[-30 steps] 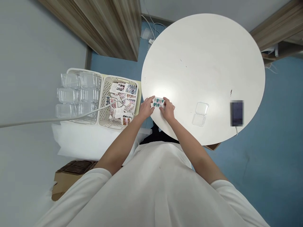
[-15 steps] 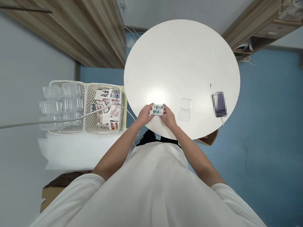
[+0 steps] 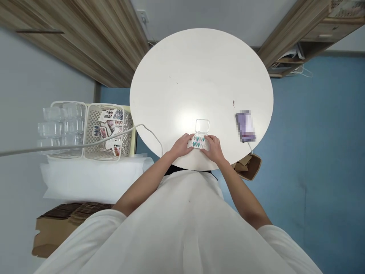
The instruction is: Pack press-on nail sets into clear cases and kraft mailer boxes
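Note:
A small card of press-on nails (image 3: 199, 141), in teal and silvery tones, is held between my two hands near the table's front edge. My left hand (image 3: 183, 145) grips its left side with fingers closed on it, and my right hand (image 3: 214, 148) pinches the right side. The card lies over the near half of a clear plastic case (image 3: 202, 126), whose lid stands open on the far side. Whether the card rests fully inside the case I cannot tell, since my fingers cover its edges.
The round white table (image 3: 199, 64) carries a blurred purple item (image 3: 245, 126) with a cable. On the left, a white basket (image 3: 94, 152) holds several nail cards, beside a basket of clear boxes (image 3: 61, 125). A white cable (image 3: 125, 132) crosses in front. An open carton (image 3: 251, 167) stands below right.
Both hands have carried the nail card rightward over the open clear case, which earlier lay apart to the right. The whole view has also shifted, with the table appearing further left.

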`<action>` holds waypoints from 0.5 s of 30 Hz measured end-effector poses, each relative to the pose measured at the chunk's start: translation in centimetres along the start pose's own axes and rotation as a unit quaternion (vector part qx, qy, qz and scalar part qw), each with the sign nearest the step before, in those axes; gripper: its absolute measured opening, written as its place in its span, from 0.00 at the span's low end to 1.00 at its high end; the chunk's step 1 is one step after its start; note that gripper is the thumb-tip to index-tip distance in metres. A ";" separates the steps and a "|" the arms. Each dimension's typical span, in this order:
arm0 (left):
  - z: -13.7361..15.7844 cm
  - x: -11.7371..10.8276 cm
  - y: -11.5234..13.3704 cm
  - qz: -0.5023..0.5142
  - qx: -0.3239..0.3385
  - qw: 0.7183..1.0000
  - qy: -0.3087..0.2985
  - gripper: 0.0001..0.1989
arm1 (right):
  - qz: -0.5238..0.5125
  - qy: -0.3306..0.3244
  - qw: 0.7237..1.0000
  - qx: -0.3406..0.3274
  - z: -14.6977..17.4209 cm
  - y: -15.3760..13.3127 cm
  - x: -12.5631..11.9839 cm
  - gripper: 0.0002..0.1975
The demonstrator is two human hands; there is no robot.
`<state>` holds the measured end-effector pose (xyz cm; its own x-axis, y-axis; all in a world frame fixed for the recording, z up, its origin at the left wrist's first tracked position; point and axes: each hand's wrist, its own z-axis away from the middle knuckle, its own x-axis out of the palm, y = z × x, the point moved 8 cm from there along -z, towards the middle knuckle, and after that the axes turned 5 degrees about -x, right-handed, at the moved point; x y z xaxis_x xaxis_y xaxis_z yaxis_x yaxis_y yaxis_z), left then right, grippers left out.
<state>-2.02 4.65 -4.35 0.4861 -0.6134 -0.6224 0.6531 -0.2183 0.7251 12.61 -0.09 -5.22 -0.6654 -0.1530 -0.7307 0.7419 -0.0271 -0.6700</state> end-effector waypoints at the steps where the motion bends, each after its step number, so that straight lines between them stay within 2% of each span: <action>1: -0.3 0.4 0.3 -0.006 -0.002 1.000 0.002 0.29 | 0.000 -0.004 1.000 -0.002 -0.1 0.6 -0.1 0.33; 6: -1.4 1.7 0.3 -0.034 -0.039 0.999 0.011 0.29 | 0.006 -0.031 0.999 -0.020 -0.9 2.1 0.2 0.33; 15: -1.3 3.0 -0.5 -0.050 -0.088 0.995 0.005 0.31 | 0.031 -0.047 0.997 -0.047 -1.4 2.4 1.0 0.32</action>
<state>-0.17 3.93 -6.94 0.4187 -0.5867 -0.6931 0.7896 -0.1418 0.5970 13.59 1.03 -7.73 -0.6038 -0.2430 -0.7592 0.7679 0.0780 -0.6358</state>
